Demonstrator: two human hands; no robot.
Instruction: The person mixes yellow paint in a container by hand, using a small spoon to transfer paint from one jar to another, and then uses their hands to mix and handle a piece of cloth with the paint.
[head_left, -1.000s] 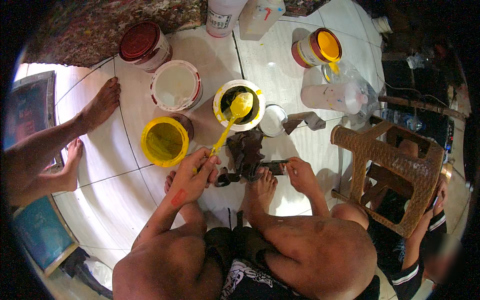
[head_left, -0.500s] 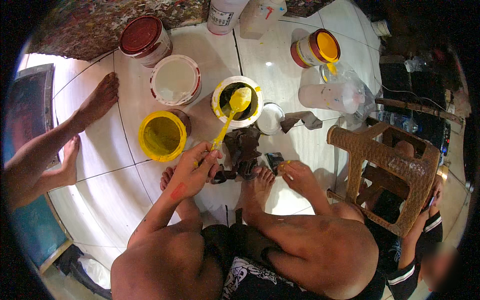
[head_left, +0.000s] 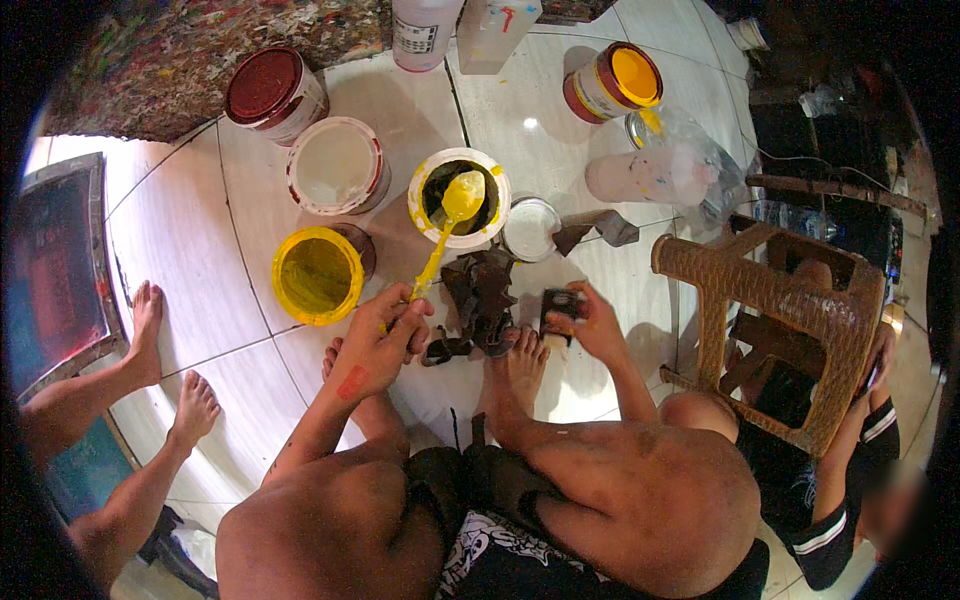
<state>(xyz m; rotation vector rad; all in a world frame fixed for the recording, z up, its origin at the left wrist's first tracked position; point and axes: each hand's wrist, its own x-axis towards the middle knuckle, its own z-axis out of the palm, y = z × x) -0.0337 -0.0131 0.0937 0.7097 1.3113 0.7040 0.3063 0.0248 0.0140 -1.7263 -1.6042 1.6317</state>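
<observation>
On a white tiled floor crowded with paint pots, we sit with knees drawn up beside a brown woven-plastic stool, feet planted among the work. Before us stands a white-rimmed round tub of dark and yellow paint, and across it lies a long yellow-coated plastic spoon, its bowl resting over the tub's middle and its handle slanting down and toward us to our left hand. That long axis is what matters here: the spoon runs from our left fist up and away to the right, so the tub lies ahead of the left hand, well nearer to it than to the right. Our left hand is closed around the handle's lower end. Our right hand sits to the right of our foot, fingers curled around a small dark block-shaped object; what it is we cannot tell. Between the hands lies a crumpled dark paint-stained rag, just beside our toes. Left of the tub sits a yellow-lined round pot. At far left, another person's bare feet rest on the tiles.
</observation>
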